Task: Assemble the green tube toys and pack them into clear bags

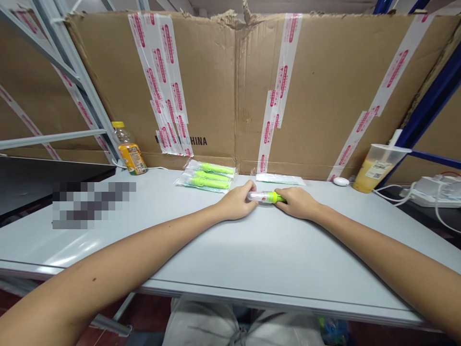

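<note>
A slim lime-green tube with a clear cover [264, 196], much like a travel toothbrush, lies level between my hands, just above or on the table. My left hand [237, 199] is closed around its clear end. At the green end, the fingers of my right hand [297, 202] grip it. Just beyond my left hand, several similar lime-green pieces in clear plastic wrappers [209, 176] lie in a stack. A flat white-and-clear wrapper [281, 179] rests behind my right hand, against the cardboard. My fingers partly hide both ends of the tube.
The white table [216, 250] runs up to a tall taped cardboard sheet [209, 77]. An orange drink bottle [131, 151] stands at the back left. To the right are a cup of yellow drink [374, 168], a small white oval case [340, 181] and a power strip with cables [432, 192].
</note>
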Tool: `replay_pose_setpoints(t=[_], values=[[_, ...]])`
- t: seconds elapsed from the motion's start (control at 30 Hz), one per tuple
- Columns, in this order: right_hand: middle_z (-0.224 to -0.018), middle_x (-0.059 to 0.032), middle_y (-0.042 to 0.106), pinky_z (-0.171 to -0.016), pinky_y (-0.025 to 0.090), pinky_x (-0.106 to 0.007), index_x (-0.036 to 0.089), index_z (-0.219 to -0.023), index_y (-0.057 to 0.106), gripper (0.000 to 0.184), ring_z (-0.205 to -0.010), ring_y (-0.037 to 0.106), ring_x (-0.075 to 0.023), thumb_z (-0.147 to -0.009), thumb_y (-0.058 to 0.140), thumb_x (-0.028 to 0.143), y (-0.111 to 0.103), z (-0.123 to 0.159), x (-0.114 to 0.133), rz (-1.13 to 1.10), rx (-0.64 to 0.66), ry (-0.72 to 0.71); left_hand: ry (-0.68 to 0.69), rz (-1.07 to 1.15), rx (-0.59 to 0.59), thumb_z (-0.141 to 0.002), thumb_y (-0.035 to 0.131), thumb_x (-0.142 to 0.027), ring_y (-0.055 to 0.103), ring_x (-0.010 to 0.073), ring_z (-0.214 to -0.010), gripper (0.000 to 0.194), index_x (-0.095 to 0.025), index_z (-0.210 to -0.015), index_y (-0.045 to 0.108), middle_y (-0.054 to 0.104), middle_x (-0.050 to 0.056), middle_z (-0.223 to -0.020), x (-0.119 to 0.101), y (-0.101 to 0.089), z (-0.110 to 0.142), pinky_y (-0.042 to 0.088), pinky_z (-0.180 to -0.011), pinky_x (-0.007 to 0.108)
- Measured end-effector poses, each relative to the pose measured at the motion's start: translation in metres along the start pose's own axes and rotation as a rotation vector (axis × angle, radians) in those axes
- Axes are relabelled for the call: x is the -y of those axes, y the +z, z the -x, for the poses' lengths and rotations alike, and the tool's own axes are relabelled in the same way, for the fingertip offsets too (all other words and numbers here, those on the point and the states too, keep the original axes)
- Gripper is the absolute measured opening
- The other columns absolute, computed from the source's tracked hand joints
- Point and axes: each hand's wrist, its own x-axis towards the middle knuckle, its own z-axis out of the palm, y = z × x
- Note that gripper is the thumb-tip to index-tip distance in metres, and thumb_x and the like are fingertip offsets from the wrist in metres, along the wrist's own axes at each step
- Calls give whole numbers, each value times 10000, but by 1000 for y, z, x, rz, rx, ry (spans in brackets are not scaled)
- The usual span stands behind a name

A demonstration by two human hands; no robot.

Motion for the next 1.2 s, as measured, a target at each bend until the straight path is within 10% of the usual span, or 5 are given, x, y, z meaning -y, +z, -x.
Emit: replay_pose_setpoints(t=[0.33,0.8,1.2], values=[[-855,-73,699,-615,291,-286,206,-880,582,178,-739,592,-202,-929,489,349,3,-1,-4,-90,-17,25,-182,275,-81,-902,455,-589,479,121,-490,550,-179,-547,545,559,-1,-505,4,-1,-9,369,-563,277],[-871,-39,717,-689,373,-287,221,-954,694,205,-769,605,-203,-885,529,320,14,-4,-20,-436,-205,134,-151,406,-408,-846,569,-473,455,110,-490,318,-194,-700,518,503,-46,-531,1,-21,-14,353,-532,266],[-814,-53,710,-643,364,-277,208,-908,693,215,-723,588,-199,-891,533,350,14,-3,-19,-391,-232,131,-96,97,-240,-848,594,-470,490,136,-618,292,-191,-770,564,550,-25,-655,1,-4,-8,345,-579,271]])
